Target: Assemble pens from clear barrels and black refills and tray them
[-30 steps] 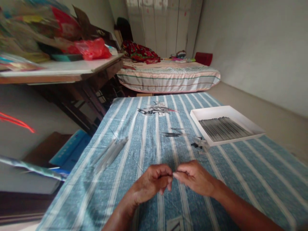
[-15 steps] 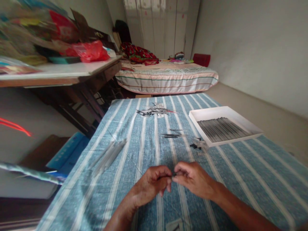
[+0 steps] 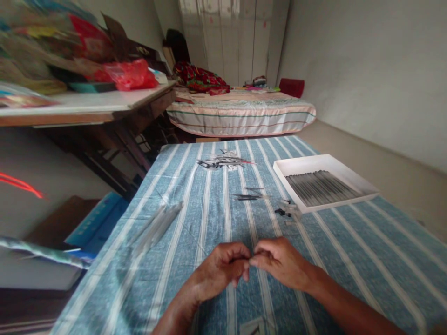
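My left hand (image 3: 223, 267) and my right hand (image 3: 281, 263) meet fingertip to fingertip above the near part of the striped cloth (image 3: 178, 279). Both are closed in a pinch. Whatever lies between the fingertips is tiny and mostly hidden, so its kind does not show. Ahead of my right hand is a small pile of black and clear pieces (image 3: 288, 209). Several thin black sticks (image 3: 247, 197) lie beyond both hands. To the left rests a bundle of translucent greyish tubes (image 3: 159, 228), blurred in outline.
A shallow white box (image 3: 368, 191) at the right holds a row of dark slender rods (image 3: 321, 186). Farther back lies a heap of black, clear and red thin parts (image 3: 223, 161). A cluttered side table (image 3: 104, 109) stands left, and a bed (image 3: 240, 114) is behind.
The fingertips stay together with small shifts. A dark bit showed between them half a second ago and is now covered. The view has shifted slightly.
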`<move>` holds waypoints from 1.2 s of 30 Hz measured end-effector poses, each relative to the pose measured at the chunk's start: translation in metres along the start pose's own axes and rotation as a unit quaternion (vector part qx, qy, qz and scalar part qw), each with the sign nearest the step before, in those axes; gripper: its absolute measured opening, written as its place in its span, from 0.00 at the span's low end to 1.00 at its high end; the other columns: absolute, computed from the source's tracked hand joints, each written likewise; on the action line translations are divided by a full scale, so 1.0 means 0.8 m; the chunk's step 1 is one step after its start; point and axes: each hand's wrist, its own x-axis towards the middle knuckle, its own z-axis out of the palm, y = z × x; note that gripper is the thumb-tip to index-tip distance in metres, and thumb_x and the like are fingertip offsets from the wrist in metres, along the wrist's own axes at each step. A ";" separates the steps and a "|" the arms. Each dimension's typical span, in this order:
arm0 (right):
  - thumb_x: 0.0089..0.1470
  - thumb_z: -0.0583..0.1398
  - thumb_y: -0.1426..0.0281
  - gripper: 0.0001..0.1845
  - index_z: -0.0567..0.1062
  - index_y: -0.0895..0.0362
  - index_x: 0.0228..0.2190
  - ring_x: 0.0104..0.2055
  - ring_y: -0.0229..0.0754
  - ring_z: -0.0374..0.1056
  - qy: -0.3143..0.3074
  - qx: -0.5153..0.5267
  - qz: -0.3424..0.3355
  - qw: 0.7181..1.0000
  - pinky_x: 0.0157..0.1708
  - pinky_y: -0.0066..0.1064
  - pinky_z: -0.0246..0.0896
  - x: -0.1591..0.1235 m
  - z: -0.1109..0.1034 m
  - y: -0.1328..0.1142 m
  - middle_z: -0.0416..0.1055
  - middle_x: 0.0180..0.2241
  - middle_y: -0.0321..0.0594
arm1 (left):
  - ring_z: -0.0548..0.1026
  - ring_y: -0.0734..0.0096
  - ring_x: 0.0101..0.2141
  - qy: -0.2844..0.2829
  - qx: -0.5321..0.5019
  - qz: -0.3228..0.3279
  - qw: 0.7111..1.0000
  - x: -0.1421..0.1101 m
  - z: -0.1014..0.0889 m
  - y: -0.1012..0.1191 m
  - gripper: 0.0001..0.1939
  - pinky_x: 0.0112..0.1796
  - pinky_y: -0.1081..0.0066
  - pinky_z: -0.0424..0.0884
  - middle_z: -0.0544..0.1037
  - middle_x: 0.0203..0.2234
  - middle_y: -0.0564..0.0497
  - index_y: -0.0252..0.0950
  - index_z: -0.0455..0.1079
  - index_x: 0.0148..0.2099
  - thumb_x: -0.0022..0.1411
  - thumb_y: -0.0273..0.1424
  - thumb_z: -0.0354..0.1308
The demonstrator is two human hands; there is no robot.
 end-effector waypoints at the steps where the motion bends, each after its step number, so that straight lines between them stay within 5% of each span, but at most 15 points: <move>1: 0.51 0.57 0.64 0.14 0.69 0.59 0.20 0.19 0.30 0.52 0.003 0.014 0.001 1.000 0.19 0.22 0.44 -0.001 0.000 0.000 0.57 0.15 0.28 | 0.63 0.80 0.19 -0.002 -0.003 0.000 1.000 0.000 0.000 0.000 0.05 0.21 0.76 0.57 0.71 0.20 0.55 0.33 0.67 0.31 0.55 0.29 0.53; 5: 0.54 0.54 0.63 0.20 0.66 0.59 0.15 0.17 0.30 0.50 -0.008 0.017 0.014 1.000 0.18 0.23 0.44 -0.002 0.001 0.000 0.53 0.13 0.28 | 0.64 0.80 0.19 -0.007 0.001 0.002 1.000 0.000 0.001 0.000 0.05 0.22 0.76 0.59 0.71 0.20 0.55 0.33 0.68 0.30 0.55 0.29 0.53; 8: 0.51 0.57 0.65 0.13 0.69 0.59 0.21 0.18 0.30 0.50 -0.001 0.043 0.006 0.999 0.18 0.22 0.44 -0.003 0.001 0.000 0.55 0.15 0.28 | 0.64 0.79 0.19 -0.004 -0.006 0.000 1.000 0.000 0.001 0.000 0.05 0.22 0.77 0.60 0.72 0.20 0.55 0.34 0.68 0.31 0.55 0.30 0.54; 29: 0.55 0.54 0.63 0.17 0.64 0.57 0.18 0.17 0.31 0.59 -0.025 0.070 0.039 0.996 0.19 0.21 0.50 -0.006 0.000 0.003 0.62 0.15 0.30 | 0.65 0.79 0.20 0.009 0.006 0.001 1.000 0.002 0.006 0.002 0.03 0.23 0.76 0.61 0.71 0.21 0.56 0.34 0.68 0.29 0.52 0.27 0.54; 33: 0.55 0.54 0.65 0.13 0.71 0.58 0.24 0.24 0.36 0.66 0.058 -0.143 0.039 0.987 0.26 0.25 0.56 0.000 -0.030 0.019 0.70 0.20 0.36 | 0.65 0.79 0.20 0.026 -0.018 0.002 0.999 0.002 0.002 -0.002 0.07 0.23 0.76 0.61 0.73 0.21 0.55 0.34 0.68 0.33 0.54 0.33 0.57; 36: 0.54 0.55 0.70 0.09 0.74 0.59 0.31 0.31 0.45 0.71 0.066 -0.377 0.124 0.916 0.30 0.31 0.58 0.009 -0.058 0.036 0.75 0.28 0.46 | 0.64 0.79 0.19 0.040 -0.029 0.001 0.999 0.002 -0.001 -0.002 0.10 0.23 0.76 0.60 0.73 0.21 0.54 0.34 0.69 0.34 0.53 0.36 0.58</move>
